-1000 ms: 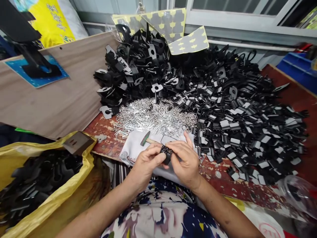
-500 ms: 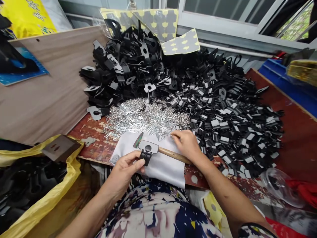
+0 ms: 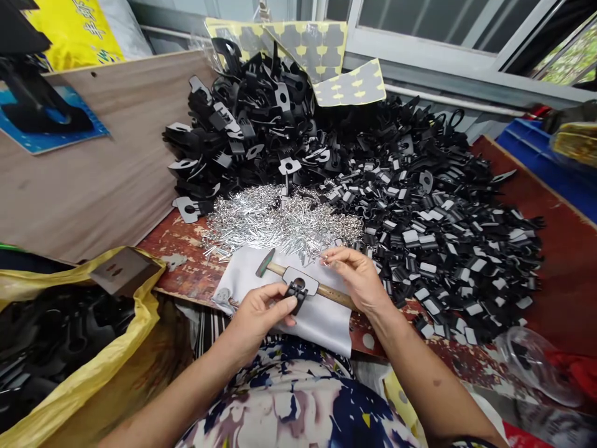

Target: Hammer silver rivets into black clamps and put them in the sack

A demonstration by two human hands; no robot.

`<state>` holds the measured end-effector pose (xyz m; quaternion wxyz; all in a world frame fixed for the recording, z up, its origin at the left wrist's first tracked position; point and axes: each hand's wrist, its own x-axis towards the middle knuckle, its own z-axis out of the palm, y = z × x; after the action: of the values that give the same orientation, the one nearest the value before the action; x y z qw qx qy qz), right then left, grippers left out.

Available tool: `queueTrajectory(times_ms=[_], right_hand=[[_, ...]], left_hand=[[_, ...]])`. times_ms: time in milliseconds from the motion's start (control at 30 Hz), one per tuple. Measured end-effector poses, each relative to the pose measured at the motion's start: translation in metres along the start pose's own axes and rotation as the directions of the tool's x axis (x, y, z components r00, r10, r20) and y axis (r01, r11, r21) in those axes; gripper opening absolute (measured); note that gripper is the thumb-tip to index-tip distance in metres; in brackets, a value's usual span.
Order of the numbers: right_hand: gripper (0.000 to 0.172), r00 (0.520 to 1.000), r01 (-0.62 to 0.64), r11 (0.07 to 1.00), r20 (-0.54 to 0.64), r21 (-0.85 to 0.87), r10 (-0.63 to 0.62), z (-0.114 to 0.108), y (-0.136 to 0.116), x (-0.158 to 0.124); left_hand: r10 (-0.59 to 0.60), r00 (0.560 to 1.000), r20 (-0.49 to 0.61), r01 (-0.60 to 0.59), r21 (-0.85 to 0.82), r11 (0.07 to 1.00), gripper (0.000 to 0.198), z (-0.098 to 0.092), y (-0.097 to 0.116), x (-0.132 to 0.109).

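Note:
Between the thumb and fingers of my left hand (image 3: 265, 309) is a black plastic hinged clip (image 3: 298, 290) with a grey face and a round hole. It is held above a hammer (image 3: 332, 295) with a wooden handle, which lies on a grey-white cloth (image 3: 321, 333). My right hand (image 3: 354, 274) is just right of the clip, thumb and fingertips pinched on a thin metal pin (image 3: 325, 259). Beyond both hands lies a heap of silvery metal pins (image 3: 261, 218).
Black plastic parts (image 3: 261, 118) are piled at the back, with small black-and-grey pieces (image 3: 443, 242) on the right. A yellow bag (image 3: 144, 317) of black parts stands at left. A wooden board (image 3: 121, 155) walls the left; a blue crate (image 3: 536, 155) sits far right.
My left hand has moved right with the clip, bringing it closer to my right hand. My right fingertips have come off the heap's edge, and a pin now shows in them.

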<state>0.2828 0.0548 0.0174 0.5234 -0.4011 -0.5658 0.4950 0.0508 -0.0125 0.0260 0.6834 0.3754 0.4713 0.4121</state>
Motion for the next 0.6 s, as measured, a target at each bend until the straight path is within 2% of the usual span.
queueTrajectory(times_ms=[100, 267, 367, 467, 533, 600], right_hand=[[0.02, 0.996, -0.091, 0.972, 0.019, 0.217, 0.089, 0.014, -0.003, -0.008], [0.023, 0.992, -0.126, 0.947, 0.006, 0.296, 0.13, 0.031, 0.005, -0.017], [0.021, 0.991, -0.119, 0.965, 0.093, 0.233, 0.1, 0.042, 0.007, -0.023], [0.013, 0.986, -0.068, 0.99, 0.16, 0.12, 0.048, 0.049, 0.007, -0.031], [0.015, 0.983, -0.062, 0.996, 0.175, 0.056, 0.051, 0.043, 0.007, -0.033], [0.023, 0.99, -0.05, 0.995, 0.125, -0.085, 0.06, 0.024, 0.008, -0.029]], left_hand=[[0.084, 0.996, 0.012, -0.084, 0.064, 0.994, 0.025, 0.007, 0.005, 0.006], [0.103, 0.994, 0.033, -0.104, 0.053, 0.993, 0.032, 0.013, 0.006, 0.013], [0.118, 0.993, 0.01, -0.118, 0.027, 0.993, 0.037, 0.017, 0.003, 0.015], [0.149, 0.987, -0.059, -0.145, 0.065, 0.987, 0.04, 0.016, 0.0, 0.015], [0.154, 0.982, -0.109, -0.142, 0.106, 0.984, 0.041, 0.011, -0.001, 0.012], [0.166, 0.973, -0.161, -0.144, 0.143, 0.979, 0.038, 0.003, -0.001, 0.009]])
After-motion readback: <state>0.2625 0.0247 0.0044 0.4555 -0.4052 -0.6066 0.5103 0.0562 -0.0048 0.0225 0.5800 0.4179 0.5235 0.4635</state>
